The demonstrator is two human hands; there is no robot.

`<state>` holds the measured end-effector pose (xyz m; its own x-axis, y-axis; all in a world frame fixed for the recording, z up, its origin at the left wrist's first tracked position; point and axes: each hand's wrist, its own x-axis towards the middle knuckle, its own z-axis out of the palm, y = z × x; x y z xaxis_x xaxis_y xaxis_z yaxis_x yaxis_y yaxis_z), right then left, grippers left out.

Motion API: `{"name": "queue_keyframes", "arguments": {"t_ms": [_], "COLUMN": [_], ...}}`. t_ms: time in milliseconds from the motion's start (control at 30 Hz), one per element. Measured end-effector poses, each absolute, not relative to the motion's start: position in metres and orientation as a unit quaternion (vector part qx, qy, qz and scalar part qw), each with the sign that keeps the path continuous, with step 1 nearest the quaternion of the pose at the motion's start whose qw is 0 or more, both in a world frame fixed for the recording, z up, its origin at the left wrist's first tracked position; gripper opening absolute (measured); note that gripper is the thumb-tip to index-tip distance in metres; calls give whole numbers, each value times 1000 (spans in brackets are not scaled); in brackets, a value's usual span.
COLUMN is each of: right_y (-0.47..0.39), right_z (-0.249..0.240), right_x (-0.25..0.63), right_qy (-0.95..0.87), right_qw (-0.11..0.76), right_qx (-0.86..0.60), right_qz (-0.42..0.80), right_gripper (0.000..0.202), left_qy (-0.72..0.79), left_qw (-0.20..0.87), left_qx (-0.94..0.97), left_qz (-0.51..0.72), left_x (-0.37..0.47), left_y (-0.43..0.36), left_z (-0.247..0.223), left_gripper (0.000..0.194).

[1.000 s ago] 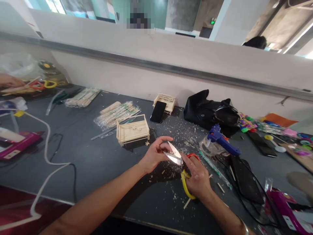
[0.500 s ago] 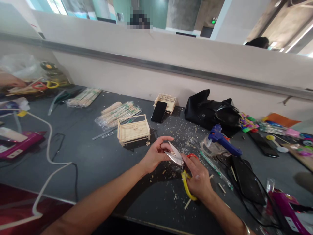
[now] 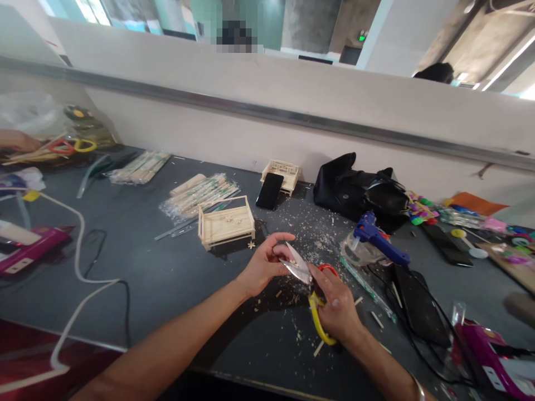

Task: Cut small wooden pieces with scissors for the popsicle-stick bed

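Note:
My right hand (image 3: 336, 306) is closed on scissors (image 3: 321, 320) with yellow and red handles, their blades parted and pointing up and left. My left hand (image 3: 263, 267) has its fingers curled in a pinch at the blades; a tiny pale piece seems to sit between the blades, too small to make out. Pale chips lie scattered on the dark table beneath and behind both hands. Behind my left hand stands a small frame of wooden sticks (image 3: 227, 223), with a small flower-shaped piece (image 3: 251, 245) beside it.
Bagged sticks (image 3: 200, 195) and a phone (image 3: 270, 191) on a second stick model (image 3: 288, 177) lie behind. A black bag (image 3: 359, 189), a blue glue gun (image 3: 378, 239) and cabled phone (image 3: 420, 306) are right. A white cable (image 3: 81, 245) and another person's hand (image 3: 19, 141) are left.
The whole view has shifted slightly, so the table items appear a little further left. My hands and the scissors keep nearly the same pose.

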<state>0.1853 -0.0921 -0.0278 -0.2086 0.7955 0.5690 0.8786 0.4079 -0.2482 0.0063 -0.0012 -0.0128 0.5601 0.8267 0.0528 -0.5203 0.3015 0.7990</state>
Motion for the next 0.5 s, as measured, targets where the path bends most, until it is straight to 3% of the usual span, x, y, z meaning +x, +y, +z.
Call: {"name": "queue_keyframes", "arguments": {"t_ms": [500], "right_y": [-93], "right_z": [-28], "right_x": [184], "right_qy": [-774], "right_qw": [329], "right_qx": [-534], "right_qz": [-86], "right_gripper": [78], "left_qy": [178], "left_qw": [774], "left_qx": [414], "left_qz": [446], "left_x": [7], "left_y": [0], "left_z": [-16], "left_gripper": [67]}}
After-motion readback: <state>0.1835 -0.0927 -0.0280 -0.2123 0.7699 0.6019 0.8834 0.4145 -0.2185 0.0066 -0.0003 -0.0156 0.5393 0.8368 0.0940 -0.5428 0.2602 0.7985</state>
